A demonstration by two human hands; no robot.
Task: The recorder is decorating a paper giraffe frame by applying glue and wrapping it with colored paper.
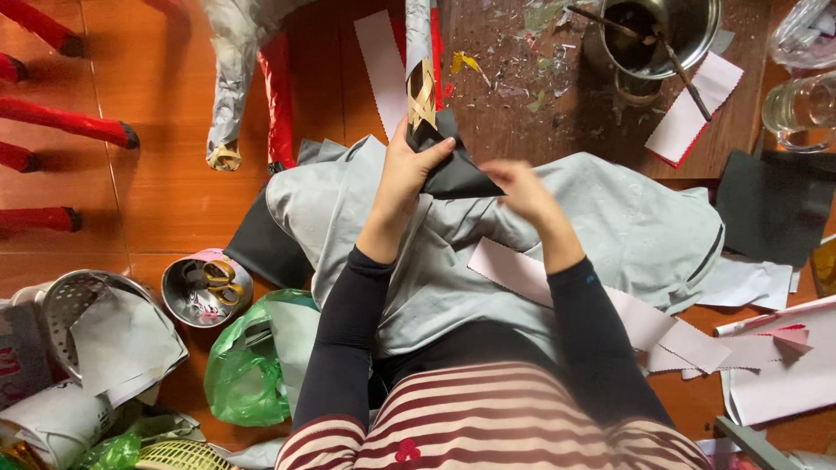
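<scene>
dark sheet: dark grey paper, held up over my lap, just near of the wrapped stick. Its pointed fold aims toward the near right.
stick axis: runs near-to-far, woven tan strips at its near end, touching the top edge of the dark sheet.
nearer hand: left, it sits right at the stick's end; right is off to the right side of the sheet.
left hand: closed around the sheet's far-left corner, thumb on top pressing it against the stick end.
right hand: blurred; fingers curled at the sheet's right edge, looks like a pinch, but I can't tell if it actually grips.
hands gap: close, with only the sheet between them.
under hands: grey cloth spread over my lap, pink paper strip lying across it.
left on floor: metal bowl with scissors in it, well apart from both hands.
far right: metal pot with sticks, on the littered floor.
</scene>
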